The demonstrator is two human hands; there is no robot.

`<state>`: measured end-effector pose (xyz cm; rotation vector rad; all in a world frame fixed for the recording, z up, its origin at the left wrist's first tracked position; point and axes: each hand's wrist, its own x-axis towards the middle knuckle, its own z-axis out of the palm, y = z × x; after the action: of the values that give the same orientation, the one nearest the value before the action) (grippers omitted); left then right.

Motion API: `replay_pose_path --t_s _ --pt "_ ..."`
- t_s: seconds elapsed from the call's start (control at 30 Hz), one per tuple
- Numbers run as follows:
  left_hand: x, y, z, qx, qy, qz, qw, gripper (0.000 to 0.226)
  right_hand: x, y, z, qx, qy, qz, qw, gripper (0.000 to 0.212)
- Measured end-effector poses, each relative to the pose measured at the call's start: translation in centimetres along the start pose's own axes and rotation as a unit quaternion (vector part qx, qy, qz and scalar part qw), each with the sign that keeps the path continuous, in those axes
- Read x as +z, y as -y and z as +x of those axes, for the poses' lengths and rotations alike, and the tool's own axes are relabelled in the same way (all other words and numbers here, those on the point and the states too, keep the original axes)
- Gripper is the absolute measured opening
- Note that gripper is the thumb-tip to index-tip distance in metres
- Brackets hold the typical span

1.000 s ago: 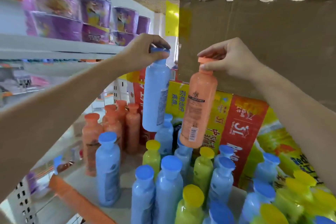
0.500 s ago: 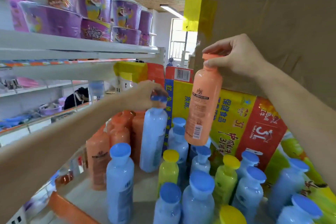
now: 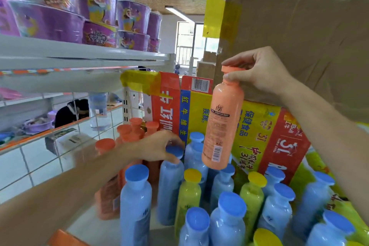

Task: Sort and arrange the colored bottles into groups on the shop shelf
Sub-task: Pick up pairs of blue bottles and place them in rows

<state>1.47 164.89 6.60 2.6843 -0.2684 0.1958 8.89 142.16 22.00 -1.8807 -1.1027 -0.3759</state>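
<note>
Hanging near-upright, cap (image 3: 232, 69) up: orange bottle (image 3: 221, 126) in right hand (image 3: 259, 72).

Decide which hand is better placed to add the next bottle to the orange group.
Probably the right hand: it holds an orange bottle by its cap above the others. The left hand grips a blue bottle by the cap.

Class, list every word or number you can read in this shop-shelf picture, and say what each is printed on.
"红牛维生": blue strip on the carton.
"保健食品": the carton's yellow panel.
"31": the carton's red panel.
Label on the orange bottle: too small to read.
Print on the purple bowls: too blurred to read.
</note>
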Motion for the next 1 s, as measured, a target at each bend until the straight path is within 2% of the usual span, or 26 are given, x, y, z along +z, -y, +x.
replay_pose_path --t_s 0.27,0.33,0.5,0.63,0.77,1.0 --pt "-0.4 0.4 -1.0 -0.030 -0.001 -0.069 0.997 0.051 0.3 2.0 -0.3 -0.020 -0.013 -0.002 1.000 0.031" --pt "-0.4 0.1 -1.4 -0.037 -0.013 -0.065 0.997 0.046 0.4 2.4 -0.2 -0.020 -0.008 0.016 1.000 0.030" --pt "-3.1 0.6 -3.9 -0.055 -0.141 -0.053 0.987 0.034 1.6 3.8 0.4 -0.045 -0.009 0.056 0.997 0.029" --pt "-5.3 1.9 -7.3 -0.106 -0.192 -0.041 0.975 0.045 3.2 4.9 1.4 -0.071 -0.002 0.077 0.994 0.032" --pt "-5.9 3.6 -10.4 -0.138 -0.257 0.014 0.956 0.029 5.7 5.8 2.6 -0.098 0.006 0.088 0.991 0.036" --pt "-6.3 4.4 -14.9 -0.190 -0.256 0.074 0.945 0.033 10.6 6.8 3.8 -0.134 0.047 0.093 0.985 0.042"
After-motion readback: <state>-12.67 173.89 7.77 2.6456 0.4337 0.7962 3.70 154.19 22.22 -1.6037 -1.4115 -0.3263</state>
